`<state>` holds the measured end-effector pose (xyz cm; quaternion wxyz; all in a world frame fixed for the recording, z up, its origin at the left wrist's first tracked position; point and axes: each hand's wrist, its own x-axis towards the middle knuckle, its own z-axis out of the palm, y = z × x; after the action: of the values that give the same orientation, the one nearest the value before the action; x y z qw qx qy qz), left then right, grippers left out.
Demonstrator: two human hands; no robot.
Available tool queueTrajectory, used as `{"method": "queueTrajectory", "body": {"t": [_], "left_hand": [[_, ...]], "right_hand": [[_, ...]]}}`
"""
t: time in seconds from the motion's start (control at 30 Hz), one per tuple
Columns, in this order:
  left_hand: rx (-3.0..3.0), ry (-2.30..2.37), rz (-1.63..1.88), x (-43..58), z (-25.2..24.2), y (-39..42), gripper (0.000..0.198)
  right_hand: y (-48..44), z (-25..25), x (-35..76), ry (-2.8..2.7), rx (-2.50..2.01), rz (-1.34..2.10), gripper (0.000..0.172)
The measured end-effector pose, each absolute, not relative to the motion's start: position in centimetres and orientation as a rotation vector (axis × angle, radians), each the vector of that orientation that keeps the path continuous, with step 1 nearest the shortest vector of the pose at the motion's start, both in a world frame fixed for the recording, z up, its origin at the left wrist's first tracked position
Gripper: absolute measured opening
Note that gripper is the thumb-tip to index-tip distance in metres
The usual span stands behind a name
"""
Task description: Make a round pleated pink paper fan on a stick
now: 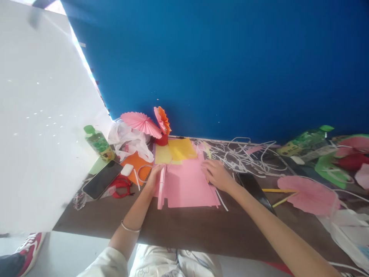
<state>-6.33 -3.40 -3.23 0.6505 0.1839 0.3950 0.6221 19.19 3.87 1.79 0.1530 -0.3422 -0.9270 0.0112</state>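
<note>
A pink sheet of paper (188, 186) lies on the brown table (184, 227) in front of me. My left hand (154, 176) rests at its left edge, fingers pressed on a folded pink strip (160, 190) that runs along that edge. My right hand (215, 174) lies on the sheet's upper right corner with curled fingers, apparently around a thin yellow pencil; I cannot be sure. Yellow paper sheets (175, 152) lie just beyond the pink one.
A phone (102, 179), red scissors (122, 186), a white case (127, 169), an orange sheet and a green bottle (99, 143) sit left. Pink and orange paper fans (144, 124) stand behind. White paper strips (248, 156), a pink fan (309, 194) and a second bottle lie right.
</note>
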Motion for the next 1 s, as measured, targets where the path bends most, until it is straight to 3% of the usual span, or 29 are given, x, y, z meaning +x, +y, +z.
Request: {"method": "queueTrajectory", "body": {"t": [0.27,0.4,0.57,0.77,0.93,1.0], "left_hand": [[0.368,0.492,1.852,-12.1,-3.1,-3.7,0.03],[0.308,0.33,2.07,-14.8,-2.8,-4.5,0.027],[0.349,0.552,2.26,-15.9,-1.6,-5.8,0.028],[0.392,0.731,1.987,-16.5,-2.3,-4.3,0.029],[0.44,0.611,1.644,-14.0,-2.6,-3.8,0.028],[0.458,0.486,1.491,-12.1,-2.4,-4.0,0.037]], "right_hand": [[2.1,-1.4,5.9,-2.599,-0.717,0.62,0.016],[0.9,-3.9,1.7,-2.618,-0.617,0.659,0.02],[1.0,-4.5,0.2,-2.741,-0.482,0.527,0.008],[2.0,-1.9,2.8,-2.609,-0.587,0.612,0.023],[1.7,0.6,6.7,-2.244,-0.806,0.946,0.024],[1.4,1.1,8.1,-2.057,-0.912,1.083,0.024]]}}
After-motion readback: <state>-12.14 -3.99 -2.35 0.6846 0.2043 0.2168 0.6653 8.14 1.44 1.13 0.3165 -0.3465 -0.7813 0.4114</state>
